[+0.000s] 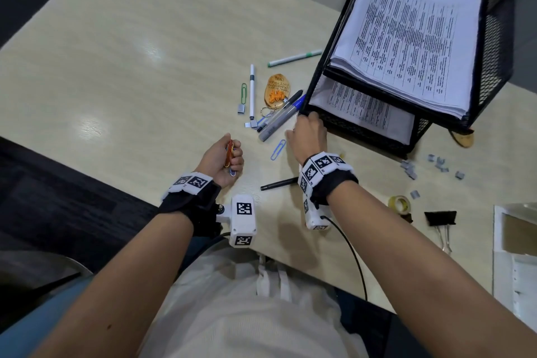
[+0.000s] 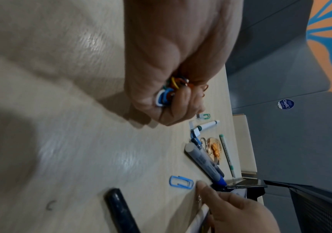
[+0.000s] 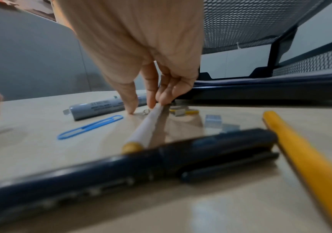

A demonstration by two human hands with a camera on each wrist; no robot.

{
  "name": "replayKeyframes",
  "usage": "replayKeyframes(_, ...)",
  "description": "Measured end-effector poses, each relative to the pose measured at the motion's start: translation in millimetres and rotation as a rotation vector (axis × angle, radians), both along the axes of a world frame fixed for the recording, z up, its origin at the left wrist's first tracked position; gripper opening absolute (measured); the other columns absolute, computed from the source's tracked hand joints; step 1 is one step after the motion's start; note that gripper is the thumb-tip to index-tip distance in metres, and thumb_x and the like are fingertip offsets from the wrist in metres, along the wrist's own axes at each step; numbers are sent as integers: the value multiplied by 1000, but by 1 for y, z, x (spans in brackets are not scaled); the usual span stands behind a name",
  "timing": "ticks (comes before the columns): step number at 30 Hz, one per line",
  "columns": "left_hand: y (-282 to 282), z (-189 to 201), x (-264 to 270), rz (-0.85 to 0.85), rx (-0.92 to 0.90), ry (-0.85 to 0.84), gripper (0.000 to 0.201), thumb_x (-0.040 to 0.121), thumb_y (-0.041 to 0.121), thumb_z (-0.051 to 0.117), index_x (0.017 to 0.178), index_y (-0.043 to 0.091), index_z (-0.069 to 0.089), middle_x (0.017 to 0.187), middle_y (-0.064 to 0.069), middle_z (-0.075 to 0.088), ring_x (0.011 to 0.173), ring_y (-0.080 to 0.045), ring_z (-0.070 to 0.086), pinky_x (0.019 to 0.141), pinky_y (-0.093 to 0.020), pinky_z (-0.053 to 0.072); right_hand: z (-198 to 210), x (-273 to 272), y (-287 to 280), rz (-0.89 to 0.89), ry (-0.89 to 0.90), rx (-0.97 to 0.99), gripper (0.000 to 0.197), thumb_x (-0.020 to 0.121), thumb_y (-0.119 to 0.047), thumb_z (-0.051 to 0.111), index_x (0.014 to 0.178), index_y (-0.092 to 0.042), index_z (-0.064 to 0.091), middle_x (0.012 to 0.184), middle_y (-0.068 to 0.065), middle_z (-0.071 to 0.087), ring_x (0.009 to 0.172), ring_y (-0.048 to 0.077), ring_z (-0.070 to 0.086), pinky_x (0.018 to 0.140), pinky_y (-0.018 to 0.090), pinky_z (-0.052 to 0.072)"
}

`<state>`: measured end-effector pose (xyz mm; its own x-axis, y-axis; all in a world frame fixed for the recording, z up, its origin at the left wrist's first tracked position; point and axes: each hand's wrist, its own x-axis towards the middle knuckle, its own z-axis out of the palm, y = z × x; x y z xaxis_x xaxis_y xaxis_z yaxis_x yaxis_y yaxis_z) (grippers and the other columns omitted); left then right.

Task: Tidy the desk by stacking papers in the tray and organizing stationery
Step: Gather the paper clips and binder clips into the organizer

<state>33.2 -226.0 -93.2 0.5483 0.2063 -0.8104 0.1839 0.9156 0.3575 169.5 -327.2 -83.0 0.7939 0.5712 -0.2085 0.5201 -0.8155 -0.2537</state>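
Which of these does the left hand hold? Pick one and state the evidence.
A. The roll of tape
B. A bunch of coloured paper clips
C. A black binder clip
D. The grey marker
B. The left hand is curled round a bunch of coloured paper clips; the grey marker, the roll of tape and the black binder clip all lie on the desk.

Little can be read. A round blue sticker (image 2: pixel 285 104) on the grey chair seat, well beyond the left hand (image 2: pixel 173 66), reads "ClayGo"; its smaller lines are too small. The printed sheets (image 1: pixel 406 38) in the tray (image 1: pixel 494 46), beyond the right hand (image 1: pixel 309 136), the orange keychain tag (image 1: pixel 275 90) and the grey marker (image 3: pixel 101 108) by the right hand's fingertips carry print too blurred to read.
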Motion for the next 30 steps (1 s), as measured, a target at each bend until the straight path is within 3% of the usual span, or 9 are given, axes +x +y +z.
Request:
replayKeyframes(6,0,-3,5,29,25,-2,39,100,29,25,69,15,44,37,4,47,26,-6,40,29,-8,33,0,-7,-5,-3,87,-21,25,91,-8,49,114,1,54,127,19,45,120,34,44,96,40,39)
replayKeyframes(10,2,-4,8,34,33,-10,39,100,29,26,70,15,46,38,4,48,26,-7,41,30,-9,35,2,-10,-9,216,27,-56,22,89,-5,49,111,-2,53,123,18,52,117,33,44,92,40,39)
replayKeyframes(14,1,-4,10,33,44,-5,39,100,28,27,70,14,46,38,3,48,26,-7,42,30,-9,35,7,-12,-11,400,107,-27,21,86,6,44,104,-2,52,103,20,62,99,35,53,79,35,41)
replayKeyframes(18,2,-3,11,19,44,-3,39,100,29,27,69,15,46,38,4,49,26,-7,43,30,-9,36,13,-9,-11,603,72,-146,26,86,2,45,108,-7,55,103,14,64,99,32,52,72,31,29)
replayKeyframes(24,-2,2,18,24,41,-9,38,100,29,29,69,15,47,38,4,50,28,-7,45,31,-9,38,21,-14,-19,718,5,-263,22,92,-6,42,110,-7,54,115,12,59,112,30,49,91,39,37)
replayKeyframes(28,-14,2,23,61,21,-32,38,100,28,28,70,15,47,39,3,51,32,-7,50,35,-9,42,27,-15,-22,722,-4,-330,26,94,-13,43,117,-4,50,123,14,55,119,31,45,98,42,35)
replayKeyframes(30,-21,0,25,85,11,-55,37,99,28,27,69,17,45,40,4,50,34,-7,51,38,-9,43,30,-15,-22,634,55,-249,22,90,-6,46,111,-3,53,119,16,56,116,32,47,96,41,37)
